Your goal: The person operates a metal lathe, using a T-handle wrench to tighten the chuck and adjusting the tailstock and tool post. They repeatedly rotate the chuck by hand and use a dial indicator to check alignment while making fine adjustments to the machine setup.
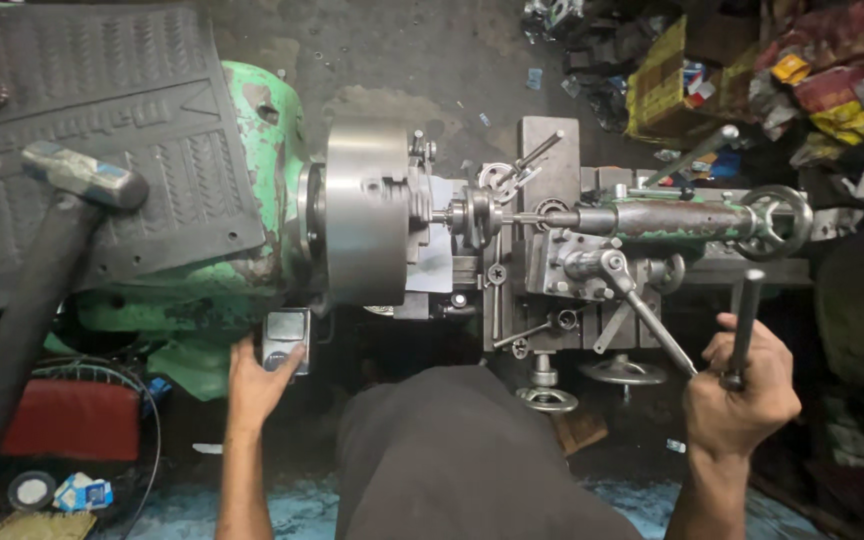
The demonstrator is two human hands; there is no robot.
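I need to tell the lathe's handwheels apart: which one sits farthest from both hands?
The spoked tailstock handwheel at the far right end of the lathe. The two flat handwheels sit low on the front, between the left hand and right hand.

A single head-worn camera looks almost straight down, from close above, on a lathe [552,240] lying across the frame from 9 to 3 o'clock. The wearer's lap fills 6 o'clock; the cluttered floor [432,50] lies toward 12.

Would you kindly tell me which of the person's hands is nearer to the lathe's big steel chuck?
Left. The left hand rests on a small grey box just below the chuck; the right hand grips a dark handle far off, under the tailstock handwheel.
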